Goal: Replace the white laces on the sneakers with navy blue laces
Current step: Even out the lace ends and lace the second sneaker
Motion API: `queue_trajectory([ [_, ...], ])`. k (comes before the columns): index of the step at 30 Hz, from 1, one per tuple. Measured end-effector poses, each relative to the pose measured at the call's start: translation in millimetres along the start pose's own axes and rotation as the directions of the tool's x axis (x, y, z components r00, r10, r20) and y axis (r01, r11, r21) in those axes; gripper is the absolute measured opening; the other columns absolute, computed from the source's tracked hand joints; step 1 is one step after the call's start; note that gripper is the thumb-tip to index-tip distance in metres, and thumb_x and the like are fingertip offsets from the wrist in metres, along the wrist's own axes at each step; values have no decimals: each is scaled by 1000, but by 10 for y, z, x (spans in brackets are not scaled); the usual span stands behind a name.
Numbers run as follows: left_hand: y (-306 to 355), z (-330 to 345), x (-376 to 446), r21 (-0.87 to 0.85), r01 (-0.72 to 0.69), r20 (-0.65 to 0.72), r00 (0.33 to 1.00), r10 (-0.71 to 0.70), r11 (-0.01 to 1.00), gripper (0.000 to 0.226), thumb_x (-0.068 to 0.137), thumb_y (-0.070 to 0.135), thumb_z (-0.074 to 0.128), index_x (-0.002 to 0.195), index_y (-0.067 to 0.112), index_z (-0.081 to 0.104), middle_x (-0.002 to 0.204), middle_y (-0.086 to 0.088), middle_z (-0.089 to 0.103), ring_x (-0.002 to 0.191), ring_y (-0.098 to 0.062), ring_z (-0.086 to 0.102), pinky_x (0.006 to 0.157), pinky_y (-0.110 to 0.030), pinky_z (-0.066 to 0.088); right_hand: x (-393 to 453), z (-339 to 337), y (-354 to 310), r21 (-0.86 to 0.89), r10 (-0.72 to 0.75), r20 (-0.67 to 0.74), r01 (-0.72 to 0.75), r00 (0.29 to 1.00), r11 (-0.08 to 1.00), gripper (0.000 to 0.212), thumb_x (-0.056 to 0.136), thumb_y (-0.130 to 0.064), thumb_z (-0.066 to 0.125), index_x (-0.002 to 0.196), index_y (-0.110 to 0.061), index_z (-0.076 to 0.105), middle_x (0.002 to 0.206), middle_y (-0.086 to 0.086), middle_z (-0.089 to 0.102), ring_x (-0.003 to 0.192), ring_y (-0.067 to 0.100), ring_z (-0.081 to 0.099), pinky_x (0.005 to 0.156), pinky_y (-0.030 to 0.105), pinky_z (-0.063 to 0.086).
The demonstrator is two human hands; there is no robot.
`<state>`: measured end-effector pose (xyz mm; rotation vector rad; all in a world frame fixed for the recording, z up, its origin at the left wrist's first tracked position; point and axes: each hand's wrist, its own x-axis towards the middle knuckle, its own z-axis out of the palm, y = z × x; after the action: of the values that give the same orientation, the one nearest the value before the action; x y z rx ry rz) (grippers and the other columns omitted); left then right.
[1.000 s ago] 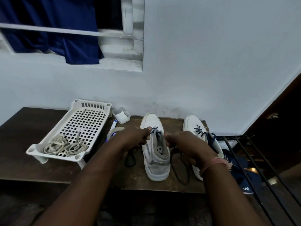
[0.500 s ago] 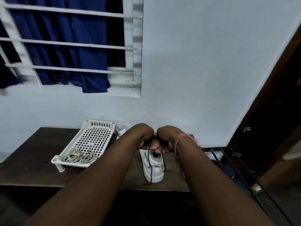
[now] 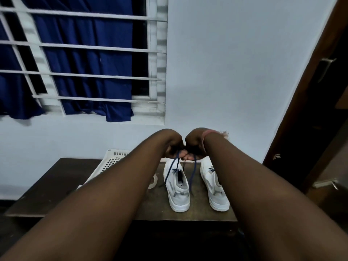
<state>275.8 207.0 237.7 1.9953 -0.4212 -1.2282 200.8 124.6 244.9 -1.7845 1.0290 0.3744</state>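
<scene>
Both hands are pulling up the navy lace (image 3: 192,174) — left hand (image 3: 174,147) and right hand (image 3: 194,147) each pinching 1 end above the left sneaker (image 3: 177,193) on the table (image 3: 56,178). Evening both ends before threading higher looks wise — keeping tension equal.

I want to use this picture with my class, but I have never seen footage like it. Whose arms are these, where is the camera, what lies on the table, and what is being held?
No machine here: a person wears a wide-angle camera on the head, so the picture looks forward and down along their own two arms. The left hand and right hand are raised together above a dark wooden table, each pinching an end of a navy blue lace. The lace runs down into the left sneaker, which is laced only near the toe. The right sneaker beside it already shows navy lacing. A white perforated plastic tray stands partly hidden behind the left arm. Behind are a wall and a barred window with a blue curtain.
</scene>
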Motion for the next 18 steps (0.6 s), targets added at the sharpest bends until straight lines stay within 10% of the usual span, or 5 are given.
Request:
queue_trajectory([
  [7,408,-299,-417,-222,-135,29,989,145,966,28,107,8,38,106,-6,61,77,-15,73,60,-20,72,58,-27,60,-511,-419,-399,3,-225,-138,228,964,974,24,105,-3,44,86,-1,58,74,9,68,40,6,62,46,15,50],
  [11,532,-466,-579,-376,-138,123,973,197,916,34,104,6,37,121,-11,62,111,-25,73,89,-26,76,78,-29,62,-603,-688,-415,265,-166,-6,162,986,951,22,104,-4,47,111,7,64,94,14,78,79,10,73,83,17,58],
  [18,892,-707,-765,-384,-218,155,943,295,897,42,97,-6,31,122,-12,64,114,-28,71,92,-33,76,80,-34,64,-770,-1006,-450,584,-315,10,250,949,772,34,100,10,29,123,19,52,106,31,71,81,32,77,58,33,63],
])
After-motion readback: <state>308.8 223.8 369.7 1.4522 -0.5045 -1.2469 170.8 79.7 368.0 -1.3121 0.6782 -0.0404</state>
